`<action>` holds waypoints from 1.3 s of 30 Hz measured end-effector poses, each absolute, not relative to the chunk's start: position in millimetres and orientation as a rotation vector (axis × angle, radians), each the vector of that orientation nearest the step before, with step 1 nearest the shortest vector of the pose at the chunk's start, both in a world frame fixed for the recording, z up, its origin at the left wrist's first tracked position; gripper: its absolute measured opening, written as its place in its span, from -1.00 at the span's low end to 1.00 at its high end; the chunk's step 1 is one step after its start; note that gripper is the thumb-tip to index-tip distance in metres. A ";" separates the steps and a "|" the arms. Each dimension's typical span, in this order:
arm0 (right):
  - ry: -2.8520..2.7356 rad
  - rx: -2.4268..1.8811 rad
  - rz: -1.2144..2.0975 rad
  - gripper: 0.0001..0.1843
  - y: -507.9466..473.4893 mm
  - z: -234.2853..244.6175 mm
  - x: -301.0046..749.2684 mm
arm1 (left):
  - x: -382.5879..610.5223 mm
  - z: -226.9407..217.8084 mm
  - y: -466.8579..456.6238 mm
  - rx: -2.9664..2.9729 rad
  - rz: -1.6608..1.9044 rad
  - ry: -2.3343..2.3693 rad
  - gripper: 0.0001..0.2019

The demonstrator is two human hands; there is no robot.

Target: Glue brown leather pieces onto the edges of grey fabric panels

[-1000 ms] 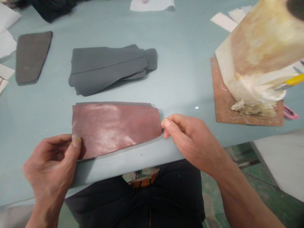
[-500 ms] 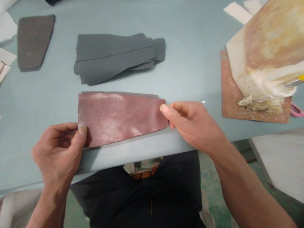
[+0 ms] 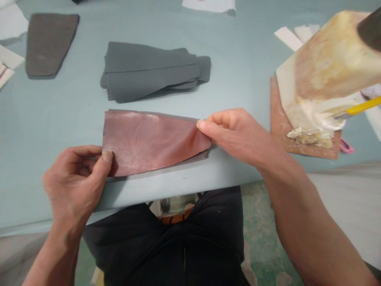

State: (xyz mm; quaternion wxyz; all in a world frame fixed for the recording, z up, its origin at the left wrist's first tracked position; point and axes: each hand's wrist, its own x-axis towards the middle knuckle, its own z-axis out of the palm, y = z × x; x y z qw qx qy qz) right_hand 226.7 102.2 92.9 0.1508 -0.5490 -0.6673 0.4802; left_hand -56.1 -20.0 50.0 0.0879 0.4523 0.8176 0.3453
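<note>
A reddish-brown, tapered leather piece (image 3: 149, 141) lies near the table's front edge, with a grey layer showing beneath its edges. My left hand (image 3: 79, 174) pinches its wide left end at the lower corner, thumb on top. At the narrow right end, my right hand (image 3: 230, 133) is closed on the upper corner, thumb on top and fingers underneath. The leather bends there, and its lower right edge stands off the grey layer. Just beyond it lies a loose stack of dark grey tapered pieces (image 3: 151, 71).
A brown-grey stack of pieces (image 3: 50, 45) sits at the back left. To the right, a stained white container (image 3: 321, 67) stands on a brown board (image 3: 275, 107), with a yellow-handled brush (image 3: 363, 107) by its opening. White scraps (image 3: 288, 37) lie behind it.
My right hand has shifted to the upper corner of the leather's narrow end. That end now bends, uncovering grey layer along the lower right edge. The camera view has moved slightly.
</note>
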 end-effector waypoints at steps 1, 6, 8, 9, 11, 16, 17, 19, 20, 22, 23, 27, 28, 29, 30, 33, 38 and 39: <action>-1.912 -1.594 1.390 -0.52 102.9 92.2 227.3 | -55.8 50.4 -20.2 1.339 1.024 2.430 -0.65; -1.891 -1.544 1.496 -0.46 103.7 89.3 231.6 | -54.6 52.4 -21.8 1.345 1.022 2.418 -0.68; -1.872 -1.501 1.542 -0.44 104.1 88.1 233.4 | -54.1 53.2 -21.4 1.351 1.016 2.429 -0.68; -1.865 -1.478 1.561 -0.44 104.4 87.3 234.5 | -53.5 53.7 -20.9 1.346 1.015 2.434 -0.68; -1.860 -1.428 1.586 -0.43 105.4 85.6 237.1 | -51.9 54.9 -19.3 1.326 1.021 2.437 -0.68; -1.917 -1.276 1.612 -0.43 107.2 81.9 246.0 | -49.5 55.5 -17.1 1.289 1.026 2.452 -0.70; -1.926 -1.248 1.610 -0.44 107.2 81.1 247.7 | -50.2 54.9 -17.4 1.286 1.020 2.465 -0.69; -1.935 -1.202 1.605 -0.44 106.9 79.5 250.4 | -53.0 53.1 -18.9 1.284 1.002 2.493 -0.67; -1.935 -1.187 1.600 -0.44 106.7 78.5 251.4 | -54.6 52.2 -19.8 1.277 0.992 2.504 -0.67; -1.938 -1.172 1.592 -0.45 106.0 76.6 252.8 | -57.0 50.9 -21.3 1.245 0.990 2.511 -0.66; -1.937 -1.173 1.586 -0.45 105.6 75.8 253.2 | -57.3 50.8 -21.7 1.228 1.000 2.505 -0.65; -1.942 -1.191 1.573 -0.47 104.3 73.5 253.9 | -52.7 53.0 -18.9 1.212 1.040 2.485 -0.66; -1.946 -1.196 1.568 -0.47 103.9 73.5 254.0 | -51.1 53.7 -17.6 1.219 1.050 2.478 -0.68; -1.952 -1.203 1.561 -0.48 103.4 73.7 254.0 | -49.8 54.2 -16.5 1.227 1.070 2.459 -0.70; -1.959 -1.216 1.549 -0.48 102.8 74.2 253.9 | -49.0 54.5 -15.9 1.232 1.100 2.432 -0.71; -1.990 -1.338 1.480 -0.44 99.3 76.7 253.5 | -50.3 53.2 -17.7 1.204 1.182 2.328 -0.76; -2.006 -1.652 1.306 -0.15 94.3 72.3 250.2 | -62.1 43.9 -27.2 1.085 1.299 2.214 -0.80; -2.008 -1.691 1.277 -0.12 93.3 70.4 249.2 | -64.2 41.9 -28.6 1.046 1.347 2.183 -0.78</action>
